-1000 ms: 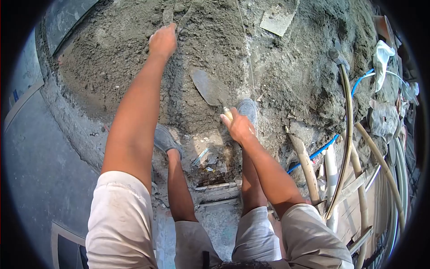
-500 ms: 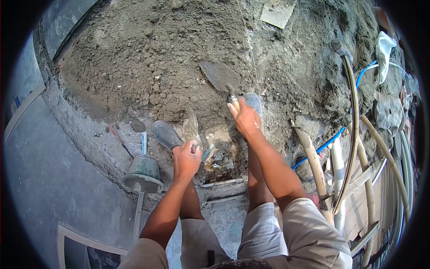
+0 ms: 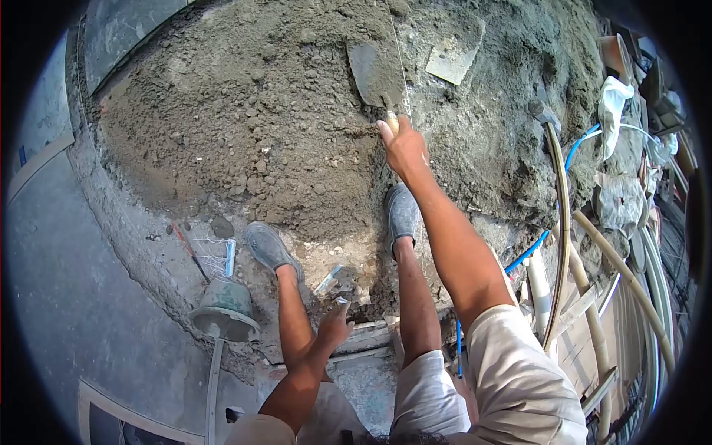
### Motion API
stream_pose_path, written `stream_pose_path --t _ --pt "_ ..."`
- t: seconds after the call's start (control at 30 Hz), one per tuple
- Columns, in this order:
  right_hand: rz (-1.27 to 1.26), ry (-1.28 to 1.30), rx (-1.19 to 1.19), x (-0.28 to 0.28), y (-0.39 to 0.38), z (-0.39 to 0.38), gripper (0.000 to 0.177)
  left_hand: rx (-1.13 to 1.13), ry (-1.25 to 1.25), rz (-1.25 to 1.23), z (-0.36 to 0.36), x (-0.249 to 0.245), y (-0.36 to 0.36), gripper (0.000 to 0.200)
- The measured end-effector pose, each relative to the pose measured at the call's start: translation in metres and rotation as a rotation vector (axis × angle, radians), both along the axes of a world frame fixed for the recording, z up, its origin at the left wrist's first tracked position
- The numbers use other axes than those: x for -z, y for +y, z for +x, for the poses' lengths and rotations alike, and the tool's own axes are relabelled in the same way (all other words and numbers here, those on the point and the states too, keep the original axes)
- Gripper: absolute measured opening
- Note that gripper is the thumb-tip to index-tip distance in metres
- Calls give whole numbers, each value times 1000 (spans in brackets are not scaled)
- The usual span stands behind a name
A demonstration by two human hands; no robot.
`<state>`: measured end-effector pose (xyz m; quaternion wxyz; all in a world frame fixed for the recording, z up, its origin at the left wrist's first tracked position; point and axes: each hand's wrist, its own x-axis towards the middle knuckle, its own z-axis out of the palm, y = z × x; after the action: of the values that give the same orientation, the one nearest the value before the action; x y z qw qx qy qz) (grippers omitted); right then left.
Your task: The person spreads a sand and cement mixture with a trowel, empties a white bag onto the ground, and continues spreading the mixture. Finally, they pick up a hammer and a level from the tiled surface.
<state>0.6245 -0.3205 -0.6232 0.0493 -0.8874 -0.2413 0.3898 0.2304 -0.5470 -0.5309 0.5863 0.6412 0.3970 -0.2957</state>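
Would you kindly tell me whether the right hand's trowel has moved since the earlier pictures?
Yes, the trowel has moved forward, nearer to the pale flat piece lying on the ground.

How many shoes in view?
2. Left shoe at the near edge of the loose soil; right shoe just nearer the body than the right hand with the trowel. Neither is hidden.

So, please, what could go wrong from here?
The trowel in the right hand is very close to the thin string, so it may push the string out of line. The right shoe is at the edge of the loose, lumpy soil, so the foot might slip. The hammer, lying to the right, could be bumped.
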Motion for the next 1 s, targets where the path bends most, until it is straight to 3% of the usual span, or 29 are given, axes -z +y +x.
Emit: stream_pose_path --t 0.03,0.13,0.23,0.27,0.37,0.43,0.5,0.6,0.67,0.83,0.87,0.93,1.0 --pt "87 -72 -74 -18 17 -1 53 -84 -48 6 2 -11 12 59" --pt "168 -111 -108 23 53 25 55 -165 -98 114 -11 -45 41 58" --pt "72 48 84 35 80 51 52 -61 14 201 -33 -98 70 59" --pt "67 135 178 13 83 47 53 -64 20 201 -44 -117 69 59" --pt "122 191 171 14 38 32 52 -113 66 275 -68 -173 53 67" --pt "142 185 151 7 9 18 51 -111 272 269 -73 -207 31 78" --pt "138 586 529 -9 -2 0 49 -176 304 273 -70 -210 18 81" --pt "213 661 583 9 47 6 42 -221 358 253 -56 -203 30 86" --pt "269 770 656 21 97 -9 40 -133 463 165 -49 -200 33 88" --pt "27 844 103 -1 112 -81 42 -142 447 173 -53 -199 32 88" --pt "-44 807 -35 -6 103 -91 43 -147 450 165 -52 -200 33 88" --pt "72 592 -396 10 56 -103 46 -160 440 184 -53 -199 31 88" --pt "-95 446 -637 -28 18 -96 46 -174 432 200 -56 -205 30 88"
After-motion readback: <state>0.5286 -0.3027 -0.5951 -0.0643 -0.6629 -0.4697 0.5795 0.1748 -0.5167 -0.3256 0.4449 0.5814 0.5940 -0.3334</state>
